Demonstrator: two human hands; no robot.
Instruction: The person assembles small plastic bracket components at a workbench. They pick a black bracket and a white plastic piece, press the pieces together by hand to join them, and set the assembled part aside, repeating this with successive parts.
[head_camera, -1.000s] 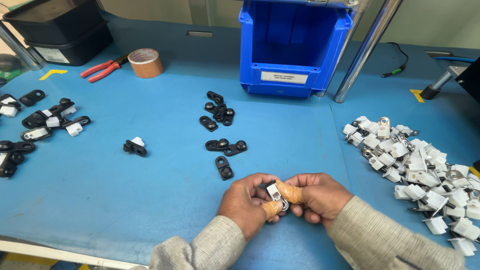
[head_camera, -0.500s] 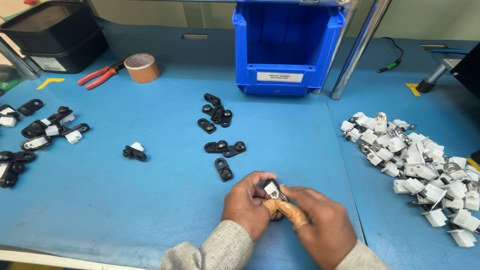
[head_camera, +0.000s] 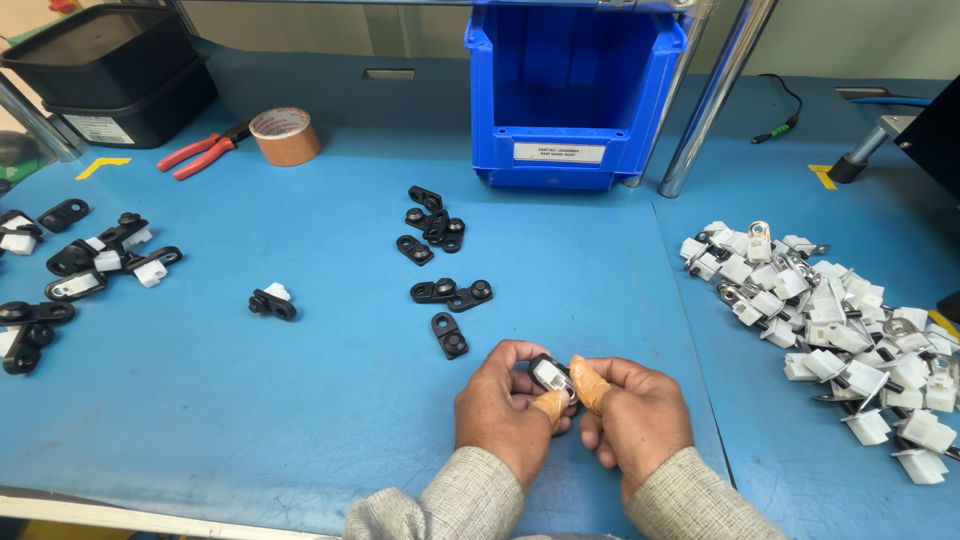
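Note:
Low in the head view, my left hand and my right hand meet over the blue table. Together they pinch one small part, a black bracket with a white clip in it. Orange finger cots cover both thumb tips. Just beyond my hands lie several loose black brackets. A big heap of white clips with metal tabs lies to the right.
An open blue bin stands at the back centre beside a metal post. Black bins, red pliers and a tape roll sit back left. Assembled black-and-white parts lie far left, one alone.
My hands have shifted slightly and both thumbs now press on the part, which has turned between my fingers. Nothing else on the table has moved.

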